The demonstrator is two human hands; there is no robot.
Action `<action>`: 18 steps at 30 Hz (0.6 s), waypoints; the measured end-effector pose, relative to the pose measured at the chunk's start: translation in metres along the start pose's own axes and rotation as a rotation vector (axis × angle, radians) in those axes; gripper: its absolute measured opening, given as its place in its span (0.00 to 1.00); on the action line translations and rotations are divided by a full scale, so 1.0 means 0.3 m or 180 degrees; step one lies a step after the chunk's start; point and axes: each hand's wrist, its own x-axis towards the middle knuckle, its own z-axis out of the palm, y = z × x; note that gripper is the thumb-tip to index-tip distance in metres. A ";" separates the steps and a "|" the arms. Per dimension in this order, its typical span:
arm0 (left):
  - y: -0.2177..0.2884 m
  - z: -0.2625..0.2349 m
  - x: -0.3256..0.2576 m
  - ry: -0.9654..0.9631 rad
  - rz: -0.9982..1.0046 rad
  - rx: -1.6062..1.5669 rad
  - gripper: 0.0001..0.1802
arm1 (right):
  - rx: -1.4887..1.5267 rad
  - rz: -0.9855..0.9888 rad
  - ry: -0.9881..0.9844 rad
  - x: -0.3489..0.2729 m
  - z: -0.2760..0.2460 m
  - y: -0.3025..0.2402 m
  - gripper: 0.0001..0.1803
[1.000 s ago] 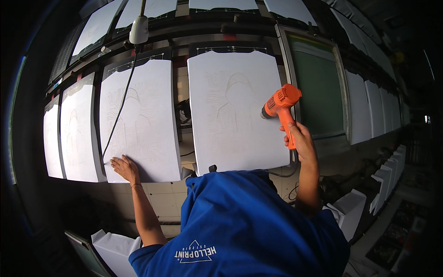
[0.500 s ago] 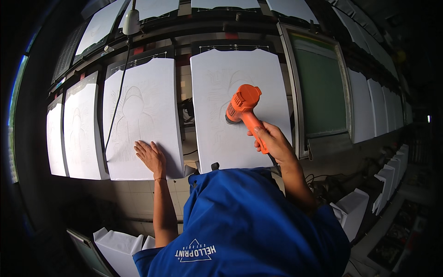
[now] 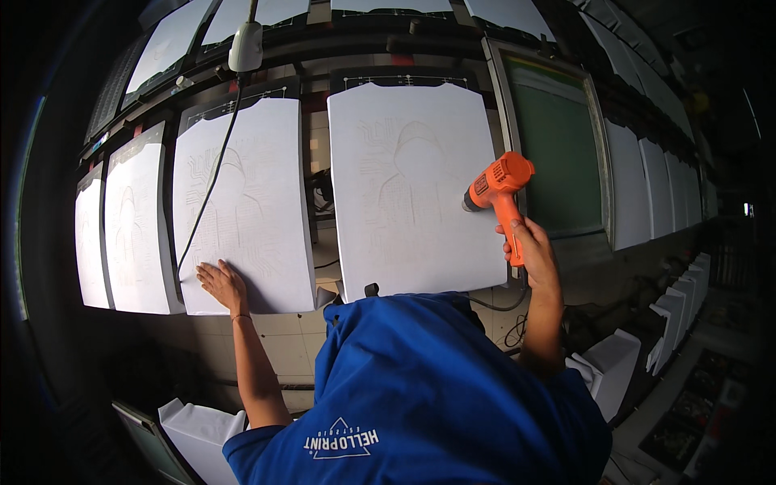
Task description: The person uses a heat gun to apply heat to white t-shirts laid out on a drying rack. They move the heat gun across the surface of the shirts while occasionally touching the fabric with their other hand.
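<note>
The right hand (image 3: 529, 250) is gripping the handle of an orange heat gun (image 3: 497, 194) with its fingers closed around it. The gun's nose is pointing at the middle white shirt board (image 3: 412, 186). The left hand (image 3: 220, 284) is lying flat, fingers open, on the next white board (image 3: 250, 202).

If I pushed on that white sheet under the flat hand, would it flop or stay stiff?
The white sheet probably stays flat, since it seems stretched over a board. Loose, it would likely be soft and floppy like cloth. The left hand lies pressed on its lower edge without wrinkling it, so it seems held snugly.
</note>
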 end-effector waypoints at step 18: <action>0.445 -0.082 -0.146 0.0290 0.0972 -0.0825 0.35 | -0.0160 0.0002 -0.1521 -0.036 0.327 -0.032 0.22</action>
